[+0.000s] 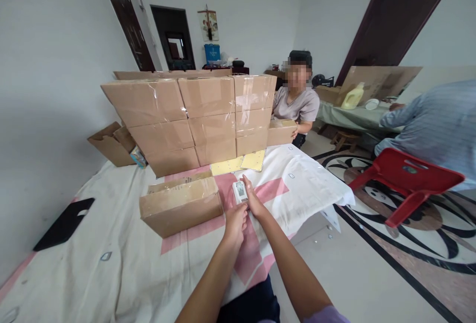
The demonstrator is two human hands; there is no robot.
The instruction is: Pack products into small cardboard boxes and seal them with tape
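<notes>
A small white box-shaped pack (240,191) with a greyish-green picture on its top is held just above the cloth-covered table. My right hand (253,198) grips it along its right side, fingers pointing forward. At its near end, my left hand (235,222) is closed, with curled fingers against the pack's lower edge. To the left of my hands stands a long brown cardboard box (182,209), its upper edge taped. Beyond the hands, yellow dotted sheets (253,160) lie flat at the foot of a stack of taped cartons (208,115).
A person (297,100) across the table has a hand on a carton (281,132). A black flat object (65,224) lies at the left by the wall. At the right are a red plastic chair (409,174) and another person in a striped shirt (442,125).
</notes>
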